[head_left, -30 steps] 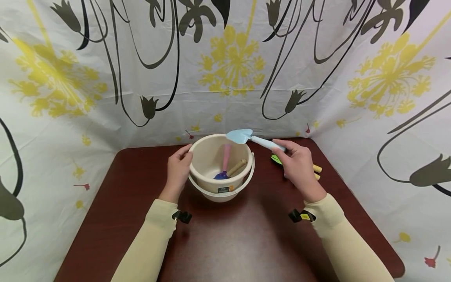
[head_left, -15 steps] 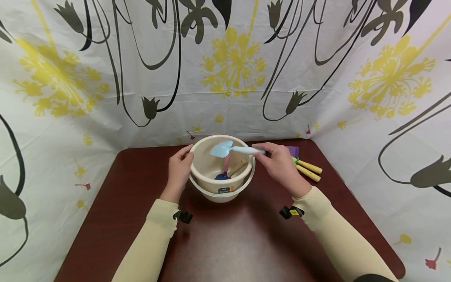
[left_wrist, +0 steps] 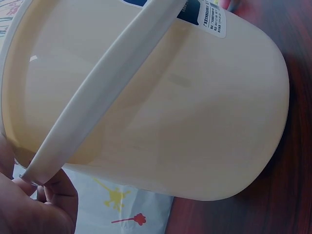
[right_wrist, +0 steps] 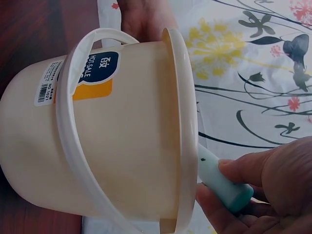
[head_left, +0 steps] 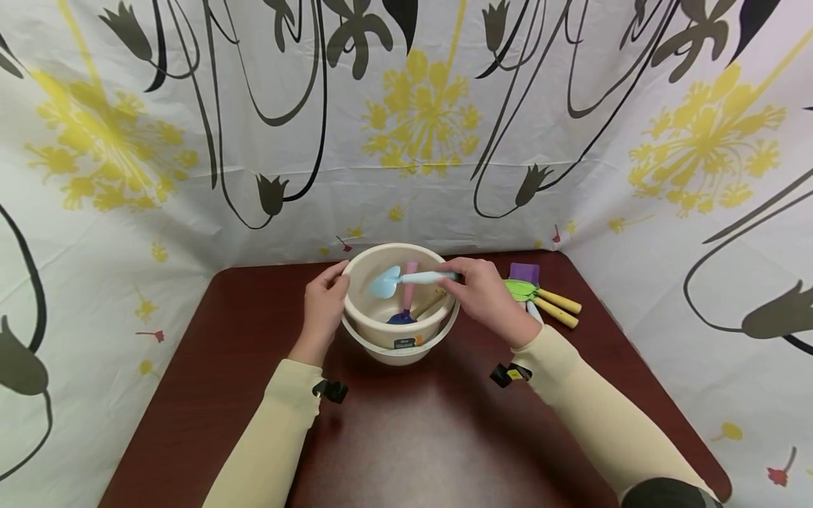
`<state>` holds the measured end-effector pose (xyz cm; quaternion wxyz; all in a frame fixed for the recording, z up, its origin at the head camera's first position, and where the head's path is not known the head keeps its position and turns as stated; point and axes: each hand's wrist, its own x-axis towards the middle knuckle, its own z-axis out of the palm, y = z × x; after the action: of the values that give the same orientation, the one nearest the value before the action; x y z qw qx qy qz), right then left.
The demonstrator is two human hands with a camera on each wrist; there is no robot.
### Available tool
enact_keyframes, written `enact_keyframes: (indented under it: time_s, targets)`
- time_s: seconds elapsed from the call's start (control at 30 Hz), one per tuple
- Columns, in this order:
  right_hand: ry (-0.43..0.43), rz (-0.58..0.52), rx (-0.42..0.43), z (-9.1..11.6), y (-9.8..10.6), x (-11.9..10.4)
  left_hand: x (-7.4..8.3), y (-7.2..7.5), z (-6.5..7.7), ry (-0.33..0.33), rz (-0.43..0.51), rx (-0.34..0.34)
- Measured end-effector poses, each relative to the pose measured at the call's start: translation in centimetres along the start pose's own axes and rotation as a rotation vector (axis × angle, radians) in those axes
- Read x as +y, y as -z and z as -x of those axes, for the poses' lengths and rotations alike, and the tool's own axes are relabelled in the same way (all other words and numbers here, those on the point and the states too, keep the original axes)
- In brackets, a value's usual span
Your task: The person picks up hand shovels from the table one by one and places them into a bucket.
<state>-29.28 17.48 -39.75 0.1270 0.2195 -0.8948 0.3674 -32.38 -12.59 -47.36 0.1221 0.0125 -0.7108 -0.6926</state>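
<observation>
In the head view a cream bucket with a white carrying handle stands upright on the table. My left hand grips its rim on the left; the left wrist view shows the fingers by the end of the carrying handle. With my right hand I hold a light blue trowel by its handle, tilted over the bucket's mouth, blade dipping inside. The right wrist view shows thumb and fingers pinching the handle's green-tipped end. Inside the bucket lie a pink-handled blue shovel and a tan wooden handle.
Right of the bucket, several tools lie together: a green-bladed one with a yellow handle, another yellow handle, a pale handle and a purple piece. A patterned cloth hangs behind the dark red table.
My right hand has moved left and down, bringing the trowel from above the bucket's right rim to over its mouth, uncovering the tools on the right. The left hand has stayed on the rim.
</observation>
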Motion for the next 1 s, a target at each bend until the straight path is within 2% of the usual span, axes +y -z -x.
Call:
enact_keyframes:
  time_s: [0.37,0.6,0.87,1.0]
  targets:
    - [0.014,0.027,-0.106,-1.5,-1.3,-0.2,0.0,0.0,0.0,-0.004,0.016,0.011]
    - [0.023,0.06,-0.156,-2.4,-2.2,-0.3,0.1,-0.1,0.0,-0.026,0.033,0.007]
    - [0.041,0.089,-0.197,-2.9,-3.1,-0.5,0.0,-0.3,-0.1,-0.049,0.005,0.031]
    - [0.042,0.097,-0.216,-3.0,-3.4,-0.8,0.0,-0.2,-0.1,-0.042,0.014,0.03]
